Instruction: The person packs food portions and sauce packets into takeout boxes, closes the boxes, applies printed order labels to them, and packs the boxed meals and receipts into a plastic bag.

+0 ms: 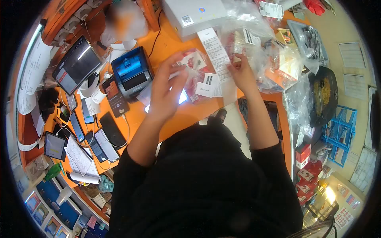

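Observation:
My right hand (pixel 243 74) pinches the edge of a long printed receipt (pixel 214 49), its thumb and fingers near the lower end. The receipt's top lies against a white box. To the left, my left hand (pixel 168 89) is open, with fingers apart and slightly bent. Beneath it a bright lit surface (pixel 182 97) shows, partly covered by the hand, so I cannot tell exactly what it is. Between the hands lies a clear plastic bag (pixel 194 85) with red-and-white contents and a white label (pixel 209 88) on it.
A blue-and-black receipt printer (pixel 133 73) stands left of my left hand. Several phones, including one (pixel 116 97) on a cable, and a tablet (pixel 77 61) crowd the orange counter (pixel 166 35). The white box (pixel 194 16) stands behind; filled plastic bags (pixel 283 63) lie on the right.

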Motion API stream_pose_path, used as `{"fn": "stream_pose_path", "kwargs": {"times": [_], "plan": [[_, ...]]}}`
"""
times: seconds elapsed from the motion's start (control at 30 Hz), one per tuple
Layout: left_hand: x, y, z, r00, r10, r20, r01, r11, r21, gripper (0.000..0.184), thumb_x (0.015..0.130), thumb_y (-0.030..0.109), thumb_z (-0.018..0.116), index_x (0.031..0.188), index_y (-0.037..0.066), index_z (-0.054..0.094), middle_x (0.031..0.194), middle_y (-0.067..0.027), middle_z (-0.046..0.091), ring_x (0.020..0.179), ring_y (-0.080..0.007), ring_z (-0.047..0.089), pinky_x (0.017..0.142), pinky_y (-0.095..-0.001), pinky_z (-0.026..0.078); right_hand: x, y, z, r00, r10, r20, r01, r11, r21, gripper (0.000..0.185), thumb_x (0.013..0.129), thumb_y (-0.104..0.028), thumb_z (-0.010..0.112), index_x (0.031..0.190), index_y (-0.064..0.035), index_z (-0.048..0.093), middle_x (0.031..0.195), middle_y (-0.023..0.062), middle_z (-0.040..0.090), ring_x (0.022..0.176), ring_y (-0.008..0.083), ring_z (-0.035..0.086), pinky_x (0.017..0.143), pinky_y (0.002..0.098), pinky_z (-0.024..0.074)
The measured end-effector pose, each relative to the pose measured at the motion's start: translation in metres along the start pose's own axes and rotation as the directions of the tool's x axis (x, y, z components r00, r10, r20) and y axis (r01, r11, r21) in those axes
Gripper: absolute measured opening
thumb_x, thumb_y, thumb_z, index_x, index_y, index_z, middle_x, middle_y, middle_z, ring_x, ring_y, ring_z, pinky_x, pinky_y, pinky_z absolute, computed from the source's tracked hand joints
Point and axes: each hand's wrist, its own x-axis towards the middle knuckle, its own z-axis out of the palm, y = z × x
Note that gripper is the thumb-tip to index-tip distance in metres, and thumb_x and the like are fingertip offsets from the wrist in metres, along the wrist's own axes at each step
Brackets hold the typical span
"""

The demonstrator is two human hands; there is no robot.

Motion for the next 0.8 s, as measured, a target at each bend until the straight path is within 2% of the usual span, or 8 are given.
{"fn": "stream_pose_path", "kwargs": {"times": [0.1,0.2,0.27,0.4,0.47,0.57,0.67,0.8], "plan": [[0.047,-0.018,0.030,0.970,-0.239,0.038,0.241,0.934,-0.265,0.045,0.093,0.017,0.059,0.132,0.000,0.046,0.124,-0.0141,0.055,0.113,-0.0242,0.055,0.097,-0.0359,0.045,0.009,0.006,-0.004,0.998,0.008,0.061,-0.018,0.985,0.169,0.047,0.085,-0.011,0.069,0.126,-0.0027,0.047,0.091,0.0086,0.063,0.079,0.0161,0.061,0.069,0.0304,0.0485],[0.079,-0.025,0.054,0.810,-0.540,0.228,0.560,0.598,-0.573,0.045,0.092,0.024,0.063,0.129,0.002,0.049,0.127,-0.0121,0.055,0.117,-0.0257,0.053,0.098,-0.0368,0.044,0.006,-0.025,-0.023,0.991,0.035,0.128,-0.092,0.877,0.471,0.045,0.085,-0.007,0.069,0.125,-0.0043,0.048,0.091,0.0060,0.062,0.078,0.0126,0.060,0.065,0.0261,0.0474],[0.087,-0.037,0.066,0.772,-0.510,0.380,0.627,0.514,-0.585,0.041,0.093,0.025,0.062,0.125,0.002,0.051,0.124,-0.0132,0.058,0.114,-0.0263,0.056,0.096,-0.0380,0.046,0.000,-0.040,-0.036,0.983,0.064,0.171,-0.160,0.752,0.639,0.042,0.086,-0.005,0.068,0.123,-0.0051,0.049,0.092,0.0045,0.062,0.078,0.0101,0.058,0.064,0.0230,0.0463],[0.087,-0.047,0.096,0.718,-0.526,0.456,0.680,0.390,-0.621,0.037,0.095,0.025,0.059,0.123,0.001,0.053,0.118,-0.0161,0.062,0.106,-0.0267,0.063,0.093,-0.0403,0.050,-0.002,-0.027,-0.048,0.976,-0.071,0.204,-0.059,0.821,0.568,0.042,0.081,-0.007,0.073,0.120,-0.0039,0.059,0.094,0.0064,0.062,0.082,0.0147,0.060,0.069,0.0296,0.0499],[0.088,-0.064,0.104,0.734,-0.500,0.460,0.667,0.400,-0.628,0.036,0.096,0.024,0.057,0.123,0.000,0.052,0.115,-0.0166,0.063,0.104,-0.0274,0.064,0.093,-0.0405,0.051,-0.002,-0.014,-0.044,0.980,-0.160,0.122,0.100,0.915,0.391,0.038,0.079,-0.007,0.075,0.116,-0.0054,0.066,0.090,0.0053,0.062,0.080,0.0141,0.060,0.068,0.0290,0.0494],[0.094,-0.074,0.109,0.749,-0.488,0.448,0.654,0.438,-0.616,0.034,0.096,0.020,0.056,0.123,0.000,0.053,0.114,-0.0161,0.063,0.103,-0.0271,0.064,0.092,-0.0394,0.052,-0.005,-0.013,-0.038,0.974,-0.224,-0.034,0.223,0.921,0.319,0.035,0.077,-0.008,0.077,0.111,-0.0086,0.071,0.085,0.0063,0.062,0.076,0.0150,0.059,0.068,0.0287,0.0487],[0.094,-0.070,0.106,0.777,-0.448,0.442,0.629,0.537,-0.562,0.033,0.096,0.020,0.056,0.122,0.001,0.053,0.112,-0.0143,0.064,0.102,-0.0256,0.064,0.090,-0.0384,0.052,-0.003,-0.015,-0.036,0.947,-0.307,-0.091,0.320,0.906,0.276,0.036,0.077,-0.004,0.077,0.112,-0.0101,0.072,0.087,0.0029,0.059,0.073,0.0090,0.056,0.065,0.0225,0.0471],[0.097,-0.072,0.101,0.784,-0.480,0.394,0.621,0.619,-0.480,0.032,0.096,0.021,0.056,0.122,0.002,0.054,0.111,-0.0115,0.064,0.099,-0.0229,0.064,0.088,-0.0372,0.053,0.003,-0.013,-0.037,0.933,-0.349,-0.092,0.361,0.901,0.241,0.028,0.076,-0.004,0.077,0.103,-0.0091,0.073,0.084,0.0040,0.056,0.073,0.0118,0.057,0.067,0.0241,0.0475]]}}
